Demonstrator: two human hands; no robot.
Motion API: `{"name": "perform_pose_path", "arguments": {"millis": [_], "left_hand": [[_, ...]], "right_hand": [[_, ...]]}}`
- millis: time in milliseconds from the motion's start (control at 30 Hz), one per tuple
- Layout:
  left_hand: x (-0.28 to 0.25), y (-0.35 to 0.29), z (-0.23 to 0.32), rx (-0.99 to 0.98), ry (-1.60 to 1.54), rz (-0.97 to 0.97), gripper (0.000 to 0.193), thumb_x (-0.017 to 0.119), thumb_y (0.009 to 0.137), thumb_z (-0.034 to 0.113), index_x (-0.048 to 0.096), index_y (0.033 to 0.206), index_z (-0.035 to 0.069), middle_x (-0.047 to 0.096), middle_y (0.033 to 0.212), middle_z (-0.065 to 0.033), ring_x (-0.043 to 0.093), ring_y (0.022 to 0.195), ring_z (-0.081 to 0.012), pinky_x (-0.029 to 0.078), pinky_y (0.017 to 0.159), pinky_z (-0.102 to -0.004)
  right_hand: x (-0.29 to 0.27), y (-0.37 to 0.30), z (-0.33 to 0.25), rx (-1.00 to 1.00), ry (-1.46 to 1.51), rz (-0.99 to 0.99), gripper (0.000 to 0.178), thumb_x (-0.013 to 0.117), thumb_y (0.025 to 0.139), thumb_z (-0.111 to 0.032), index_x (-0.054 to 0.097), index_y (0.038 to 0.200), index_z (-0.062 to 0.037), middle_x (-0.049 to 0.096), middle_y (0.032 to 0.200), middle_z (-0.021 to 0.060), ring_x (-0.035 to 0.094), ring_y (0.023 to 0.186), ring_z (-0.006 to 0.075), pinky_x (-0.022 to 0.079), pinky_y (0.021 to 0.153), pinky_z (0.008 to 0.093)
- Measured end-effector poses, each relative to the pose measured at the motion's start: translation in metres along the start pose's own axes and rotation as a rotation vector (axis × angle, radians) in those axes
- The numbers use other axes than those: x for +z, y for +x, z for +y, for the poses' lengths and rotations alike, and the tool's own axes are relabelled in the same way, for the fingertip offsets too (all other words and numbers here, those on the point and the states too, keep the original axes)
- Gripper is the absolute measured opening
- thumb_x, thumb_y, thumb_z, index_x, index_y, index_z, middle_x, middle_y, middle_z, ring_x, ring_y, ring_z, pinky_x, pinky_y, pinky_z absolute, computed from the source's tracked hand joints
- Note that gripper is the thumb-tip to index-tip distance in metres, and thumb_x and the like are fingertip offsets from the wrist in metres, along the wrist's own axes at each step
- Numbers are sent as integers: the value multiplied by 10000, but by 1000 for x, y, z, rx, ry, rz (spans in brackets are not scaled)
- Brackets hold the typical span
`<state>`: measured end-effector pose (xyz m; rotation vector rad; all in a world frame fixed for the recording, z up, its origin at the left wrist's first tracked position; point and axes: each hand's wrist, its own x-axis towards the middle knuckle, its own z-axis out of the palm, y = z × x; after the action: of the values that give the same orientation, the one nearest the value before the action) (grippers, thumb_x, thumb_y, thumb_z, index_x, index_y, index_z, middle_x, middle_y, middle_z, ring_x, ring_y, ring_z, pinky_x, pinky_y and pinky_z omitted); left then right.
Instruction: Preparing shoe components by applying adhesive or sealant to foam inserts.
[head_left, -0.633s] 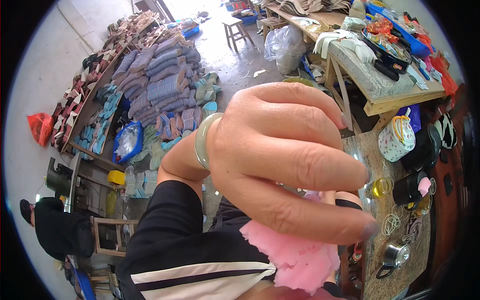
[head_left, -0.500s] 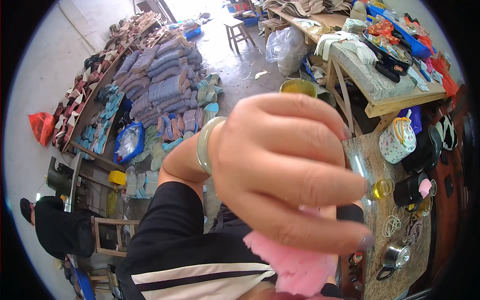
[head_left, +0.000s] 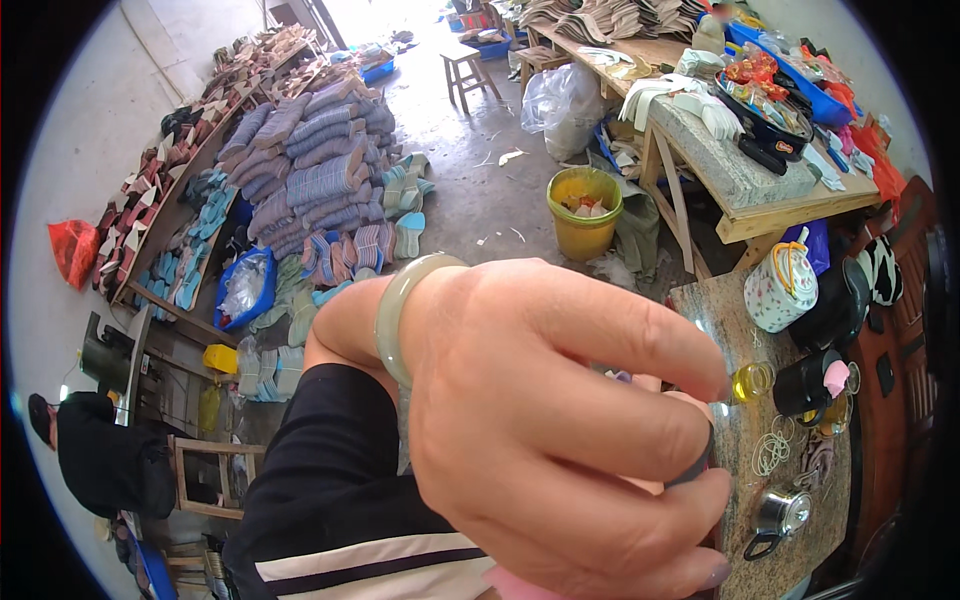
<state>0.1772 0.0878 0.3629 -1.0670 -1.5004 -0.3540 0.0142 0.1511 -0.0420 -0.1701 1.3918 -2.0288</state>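
My left hand (head_left: 560, 400), with a pale green bangle (head_left: 390, 315) at the wrist, fills the middle of the view close to the camera. Its back faces up, and the fingers bend down and to the right; whatever lies under them is hidden. Below it, at the lower edge, shows a small part of a soft pink piece of material (head_left: 515, 585). My right hand is mostly covered by the left; only a patch of skin (head_left: 648, 382) shows between the left fingers, too little to read its fingers.
At right, a stone-topped table (head_left: 745, 500) carries a lidded metal pot (head_left: 782, 512), a black mug (head_left: 803, 385) and a floral canister (head_left: 780, 288). Beyond my hand stands a yellow bin (head_left: 585, 220). Stacked striped textile pieces (head_left: 325, 180) fill the left side; a person in black (head_left: 110, 455) sits there.
My left hand has moved lower and its fingers curl more. The pink material, wide in view before, is now almost wholly hidden. The yellow bin shows more fully.
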Motion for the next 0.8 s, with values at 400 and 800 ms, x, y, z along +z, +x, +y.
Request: {"name": "perform_pose_path", "arguments": {"millis": [400, 800], "left_hand": [[-9, 15, -6, 64, -17, -175, 130, 630, 760, 117, 663, 885, 118, 597, 846, -47, 519, 592, -146, 480, 568, -291], [26, 16, -14, -9, -176, 214, 194, 666, 747, 128, 678, 940, 118, 616, 886, -68, 531, 568, -135, 461, 498, -237]], "right_hand": [[-5, -3, 0, -45, -31, -6, 618, 646, 724, 31, 365, 1270, -46, 544, 1043, 91, 567, 911, 170, 495, 749, 283], [-4, 3, 3, -46, -48, 22, 640, 652, 712, 31, 360, 1277, -45, 542, 1061, 97, 567, 917, 182, 495, 763, 296]]}}
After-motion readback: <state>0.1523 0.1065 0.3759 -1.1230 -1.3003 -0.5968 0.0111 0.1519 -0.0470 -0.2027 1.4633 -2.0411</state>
